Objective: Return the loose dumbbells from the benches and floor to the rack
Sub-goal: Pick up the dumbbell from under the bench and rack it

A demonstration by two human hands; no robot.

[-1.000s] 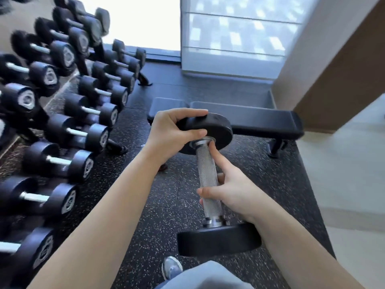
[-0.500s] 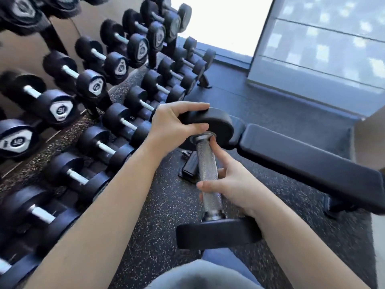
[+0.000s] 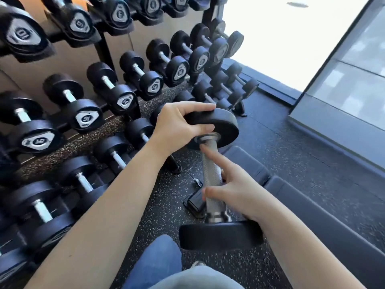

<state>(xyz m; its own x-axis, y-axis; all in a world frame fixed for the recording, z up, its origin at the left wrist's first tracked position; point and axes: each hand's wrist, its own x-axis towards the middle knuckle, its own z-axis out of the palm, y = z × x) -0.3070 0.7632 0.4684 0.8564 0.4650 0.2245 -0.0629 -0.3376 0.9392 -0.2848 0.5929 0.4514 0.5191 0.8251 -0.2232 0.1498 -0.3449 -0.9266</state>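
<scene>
Nearest you, the dumbbell (image 3: pixel 214 180) hangs in mid-air over the floor (image 3: pixel 281 163), long axis close to upright, top tipped slightly away. Your right hand (image 3: pixel 233 195) wraps the knurled handle, index finger straight along it, likely to carry the weight. Your left hand (image 3: pixel 177 126) clamps the upper head's rim, probably steadying it. Beyond, left, the rack (image 3: pixel 108 53) holds rows of dumbbells.
</scene>
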